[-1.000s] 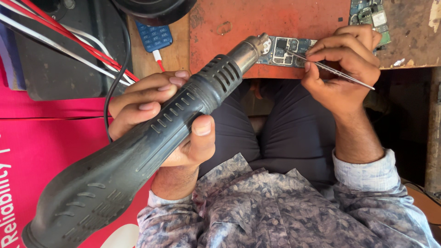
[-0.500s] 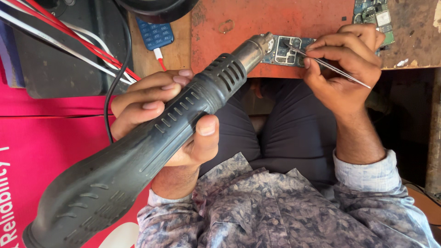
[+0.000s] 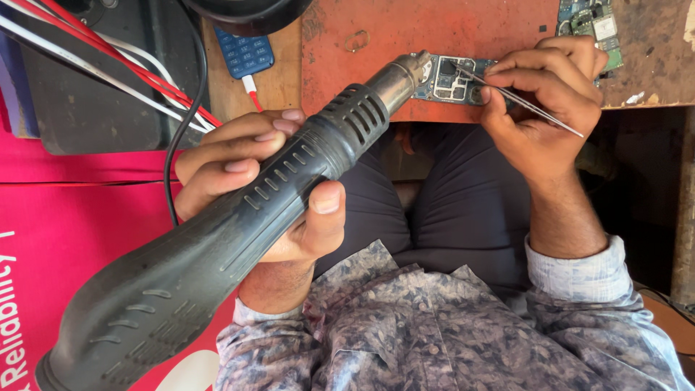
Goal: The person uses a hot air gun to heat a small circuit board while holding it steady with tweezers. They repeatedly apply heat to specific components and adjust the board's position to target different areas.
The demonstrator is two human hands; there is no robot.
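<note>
Now: heat and tweezers on the board

Left hand (image 3: pixel 253 188) is wrapped around the heat gun (image 3: pixel 239 224), nozzle aimed at the circuit board (image 3: pixel 452 80) at the bench edge. Right hand (image 3: pixel 543 108) pinches tweezers (image 3: pixel 517 98), tips on the board, steadying a part.

Matt plastic, bare metal and worn paint around the small blue-green circuit board (image 3: pixel 452 78)

The board, studded with dull silver metal shields, lies on a rough, scuffed orange-red painted wooden bench top (image 3: pixel 376 36); touching its left end is the tarnished metal nozzle of the big dark grey heat gun (image 3: pixel 239 232), whose slotted plastic body looks matt and faintly grainy in the left hand (image 3: pixel 260 181). Over the board's right end, the right hand (image 3: pixel 539 101) pinches thin, smooth, shiny steel tweezers (image 3: pixel 517 98). Left of the board lie glossy red and white plastic-coated wires (image 3: pixel 108 61) and a blue plastic keypad (image 3: pixel 245 52). Below it, soft patterned grey cloth shirt (image 3: pixel 434 326).
</note>
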